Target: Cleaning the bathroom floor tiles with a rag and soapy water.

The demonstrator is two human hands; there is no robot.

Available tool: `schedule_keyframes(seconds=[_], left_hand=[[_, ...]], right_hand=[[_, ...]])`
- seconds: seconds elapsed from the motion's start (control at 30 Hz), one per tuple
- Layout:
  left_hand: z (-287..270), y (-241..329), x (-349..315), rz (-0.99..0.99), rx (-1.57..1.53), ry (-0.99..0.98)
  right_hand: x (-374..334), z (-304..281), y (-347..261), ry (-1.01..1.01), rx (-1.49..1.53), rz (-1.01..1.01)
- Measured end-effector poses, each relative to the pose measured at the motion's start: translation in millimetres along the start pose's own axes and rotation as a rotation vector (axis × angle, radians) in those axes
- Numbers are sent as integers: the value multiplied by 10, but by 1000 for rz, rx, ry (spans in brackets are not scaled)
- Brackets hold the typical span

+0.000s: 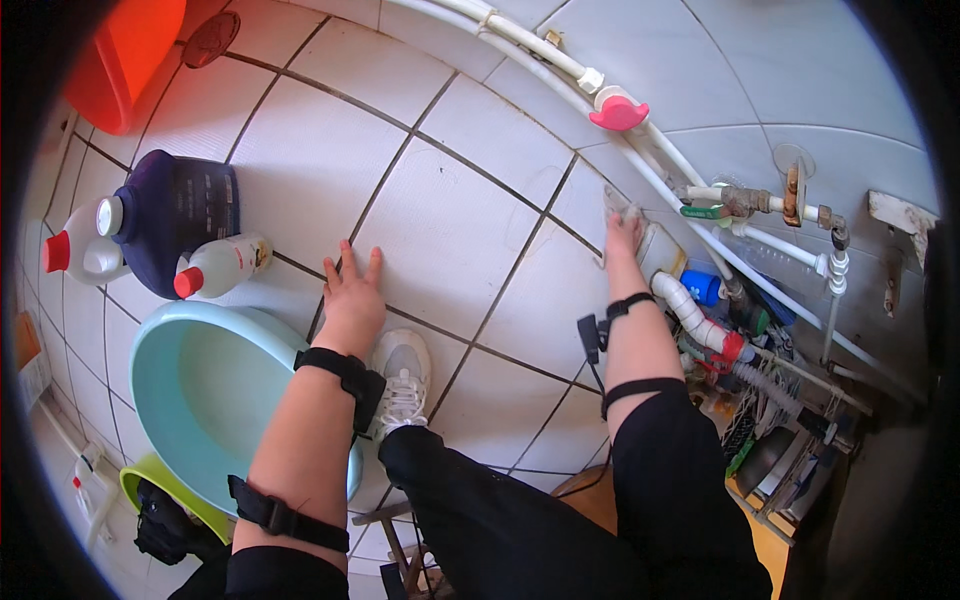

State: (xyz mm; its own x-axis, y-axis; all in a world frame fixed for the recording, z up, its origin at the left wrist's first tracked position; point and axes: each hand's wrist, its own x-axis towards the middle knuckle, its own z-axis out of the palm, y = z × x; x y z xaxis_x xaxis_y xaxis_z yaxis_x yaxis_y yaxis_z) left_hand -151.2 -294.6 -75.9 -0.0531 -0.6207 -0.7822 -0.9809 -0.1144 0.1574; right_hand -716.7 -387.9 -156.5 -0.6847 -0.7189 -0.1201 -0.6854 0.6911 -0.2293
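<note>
My left hand [355,297] hovers over or rests on the white floor tiles [450,230], fingers spread and nothing in them; contact with the floor is hard to judge. It is just right of a white bottle with a red cap [235,265] and above the rim of a light-blue basin [170,330]. Farther right, my right hand [625,232] reaches down where the floor meets the wall, its fingers curled. Something pale and thin shows at its fingertips, too faint to name. Black straps circle both forearms.
A dark-blue jug [190,215] and another red-capped white jug [85,245] stand left, below an orange tub [125,60]. White pipes [670,190] with a pink-handled valve [619,113] run along the wall. A cluttered rack [780,460] stands lower right. My shoe [402,375] is between my arms.
</note>
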Motion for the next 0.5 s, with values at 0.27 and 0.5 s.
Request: schedule_keyframes(seconds=[0.27,0.5], left_hand=[[36,-137,0,-59,39,-14],[-81,-209,300,72,96,-42]], right_hand=[[-1320,511,-1618,-111,0,-571],[-2572,416,-2197,-230,62,-1077]])
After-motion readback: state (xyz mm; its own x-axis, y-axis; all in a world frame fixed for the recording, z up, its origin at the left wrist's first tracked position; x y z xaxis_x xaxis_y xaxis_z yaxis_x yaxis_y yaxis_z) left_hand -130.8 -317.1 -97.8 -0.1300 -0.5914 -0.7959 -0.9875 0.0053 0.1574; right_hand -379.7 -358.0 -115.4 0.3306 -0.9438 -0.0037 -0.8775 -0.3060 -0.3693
